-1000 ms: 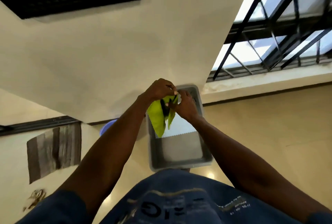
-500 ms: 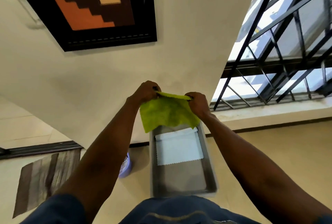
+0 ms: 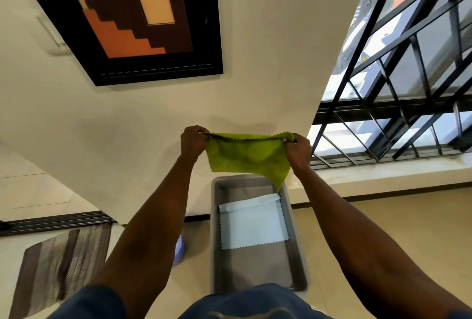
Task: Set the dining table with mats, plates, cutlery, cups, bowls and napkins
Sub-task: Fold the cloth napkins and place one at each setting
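Napkin (image 3: pixel 247 155) above grey bin (image 3: pixel 215 239)

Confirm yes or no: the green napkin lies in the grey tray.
No, both hands hold the green napkin stretched above the grey tray.

no text, label, brand or number can be read anywhere here.

Two bare forearms, no watch or rings in view, dark blue short sleeves (image 3: pixel 84 303) at the lower edge, dark blue garment (image 3: pixel 255 303) with faint pale print across the front
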`<state>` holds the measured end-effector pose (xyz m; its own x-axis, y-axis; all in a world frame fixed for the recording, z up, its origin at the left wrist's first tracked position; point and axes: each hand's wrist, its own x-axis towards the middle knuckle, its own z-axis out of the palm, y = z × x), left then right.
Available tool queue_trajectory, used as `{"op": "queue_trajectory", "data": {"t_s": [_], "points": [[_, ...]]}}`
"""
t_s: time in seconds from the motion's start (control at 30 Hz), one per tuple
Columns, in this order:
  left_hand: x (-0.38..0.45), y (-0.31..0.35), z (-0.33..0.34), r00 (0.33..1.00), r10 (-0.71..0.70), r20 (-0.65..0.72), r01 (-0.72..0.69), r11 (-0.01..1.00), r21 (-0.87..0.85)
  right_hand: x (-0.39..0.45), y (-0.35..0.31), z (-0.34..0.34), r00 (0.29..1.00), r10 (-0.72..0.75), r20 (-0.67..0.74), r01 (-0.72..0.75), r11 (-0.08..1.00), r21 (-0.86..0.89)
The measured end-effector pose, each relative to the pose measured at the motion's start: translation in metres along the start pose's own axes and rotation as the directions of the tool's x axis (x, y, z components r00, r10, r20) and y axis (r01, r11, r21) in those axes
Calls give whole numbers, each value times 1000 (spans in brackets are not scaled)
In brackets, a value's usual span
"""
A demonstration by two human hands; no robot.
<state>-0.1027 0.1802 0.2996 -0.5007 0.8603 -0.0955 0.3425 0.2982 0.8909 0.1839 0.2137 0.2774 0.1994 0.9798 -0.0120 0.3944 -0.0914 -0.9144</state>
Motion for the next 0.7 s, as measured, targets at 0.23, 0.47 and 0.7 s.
{"op": "queue_trajectory", "data": {"t_s": [0.23, 0.47, 0.7], "points": [[-26, -38, 31, 789, -525, 321, 608, 744, -278, -13, 54, 13, 916, 397, 55, -401, 912, 84], [-71, -75, 82, 848, -453, 277, 518, 820, -245, -61, 74, 30, 883, 452, 124, -464, 881, 93], [-106, -92, 124, 927, -287, 243, 315, 945, -87, -99, 70, 49, 947, 269, 174, -288, 953, 94]]}}
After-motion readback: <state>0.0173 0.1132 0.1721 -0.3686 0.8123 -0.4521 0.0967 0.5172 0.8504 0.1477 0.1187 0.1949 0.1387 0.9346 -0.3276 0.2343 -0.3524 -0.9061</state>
